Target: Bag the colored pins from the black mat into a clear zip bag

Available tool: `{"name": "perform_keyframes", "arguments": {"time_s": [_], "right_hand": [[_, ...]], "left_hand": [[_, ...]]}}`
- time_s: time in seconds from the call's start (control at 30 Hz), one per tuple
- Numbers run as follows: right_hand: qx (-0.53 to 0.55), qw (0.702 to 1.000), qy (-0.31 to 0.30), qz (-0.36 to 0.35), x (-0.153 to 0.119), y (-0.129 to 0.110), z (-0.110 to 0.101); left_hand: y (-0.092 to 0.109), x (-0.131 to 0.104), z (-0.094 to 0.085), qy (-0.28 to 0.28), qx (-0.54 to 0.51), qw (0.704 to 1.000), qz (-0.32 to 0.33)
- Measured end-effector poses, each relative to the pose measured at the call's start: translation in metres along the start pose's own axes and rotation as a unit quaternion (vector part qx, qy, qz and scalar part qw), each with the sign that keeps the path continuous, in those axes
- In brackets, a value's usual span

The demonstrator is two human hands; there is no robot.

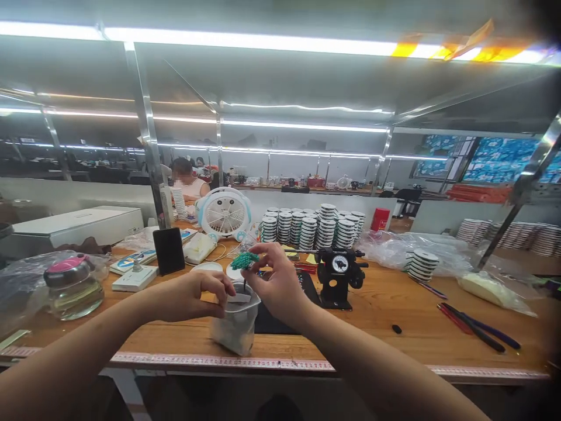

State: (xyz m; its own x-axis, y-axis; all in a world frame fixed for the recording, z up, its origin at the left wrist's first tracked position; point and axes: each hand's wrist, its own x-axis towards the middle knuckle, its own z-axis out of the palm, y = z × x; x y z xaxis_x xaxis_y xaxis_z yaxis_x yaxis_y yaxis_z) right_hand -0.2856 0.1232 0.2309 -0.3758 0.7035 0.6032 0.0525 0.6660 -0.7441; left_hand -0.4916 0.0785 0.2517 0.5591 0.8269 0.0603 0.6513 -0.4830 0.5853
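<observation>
My right hand [280, 280] holds a green knobbly bundle [244, 261] between thumb and fingers. Whether it is beads or braided cord is too small to tell. Just below it, a translucent plastic container [236, 327] with greyish contents stands near the table's front edge. My left hand [205, 295] is at the container's left rim, fingers curled in toward the thumb. What those fingers pinch, if anything, is hidden. A short dark piece hangs under the bundle, above the container's mouth. Behind my right wrist lies a black mat [274, 318], partly covered.
A black device with a round dial [340, 265] stands right of the mat, before stacked white spools [309, 228]. Pliers [475, 327] lie far right. Leftward are a glass jar [74, 292], a phone [169, 251] and a fan [225, 213]. A person [186, 184] sits beyond the divider.
</observation>
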Motion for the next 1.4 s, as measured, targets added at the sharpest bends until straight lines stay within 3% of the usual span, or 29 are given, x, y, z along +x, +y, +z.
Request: {"name": "perform_keyframes", "arguments": {"time_s": [0.1,0.27,0.37,0.5,0.6,0.67,0.77,0.87,0.97,1.03,1.1,1.17,1.23,1.4], "right_hand": [[-0.082,0.994,-0.054,-0.055,-0.002,0.013,0.017],[-0.234,0.960,-0.139,-0.073,-0.007,0.025,0.014],[-0.303,0.922,-0.215,-0.108,-0.002,0.019,0.008],[-0.355,0.851,-0.348,-0.170,0.013,0.004,0.008],[-0.381,0.804,-0.426,-0.162,0.025,-0.006,0.012],[-0.386,0.797,-0.444,-0.136,0.030,-0.012,0.013],[-0.320,0.842,-0.420,-0.113,0.030,-0.018,0.003],[-0.256,0.918,-0.280,-0.119,0.023,-0.019,-0.023],[-0.274,0.942,-0.186,-0.052,0.008,-0.009,-0.059],[-0.334,0.923,-0.189,0.035,-0.007,0.006,-0.084],[-0.420,0.876,-0.200,0.127,-0.026,0.024,-0.102],[-0.494,0.820,-0.206,0.205,-0.045,0.044,-0.111],[-0.532,0.783,-0.202,0.252,-0.062,0.062,-0.110],[-0.550,0.766,-0.181,0.279,-0.084,0.093,-0.095]], "left_hand": [[-0.002,-0.001,0.003,0.020,0.001,1.000,0.001],[-0.001,-0.003,0.005,0.035,0.016,0.999,0.005],[0.002,-0.002,0.007,0.027,0.029,0.999,0.004],[0.006,0.000,0.011,0.026,0.042,0.999,-0.009],[0.006,0.001,0.011,0.023,0.041,0.999,-0.004],[0.004,0.000,0.010,0.032,0.035,0.999,0.005],[-0.002,-0.003,0.005,0.042,0.033,0.999,0.002],[-0.009,-0.007,0.004,0.061,0.023,0.997,-0.027],[-0.017,-0.012,0.008,0.110,0.019,0.993,-0.047],[-0.023,-0.014,0.012,0.113,0.033,0.992,-0.052],[-0.029,-0.015,0.015,0.121,0.040,0.991,-0.050],[-0.034,-0.015,0.016,0.145,0.039,0.988,-0.044],[-0.037,-0.015,0.015,0.153,0.044,0.986,-0.039],[-0.034,-0.015,0.013,0.139,0.046,0.988,-0.046]]}}
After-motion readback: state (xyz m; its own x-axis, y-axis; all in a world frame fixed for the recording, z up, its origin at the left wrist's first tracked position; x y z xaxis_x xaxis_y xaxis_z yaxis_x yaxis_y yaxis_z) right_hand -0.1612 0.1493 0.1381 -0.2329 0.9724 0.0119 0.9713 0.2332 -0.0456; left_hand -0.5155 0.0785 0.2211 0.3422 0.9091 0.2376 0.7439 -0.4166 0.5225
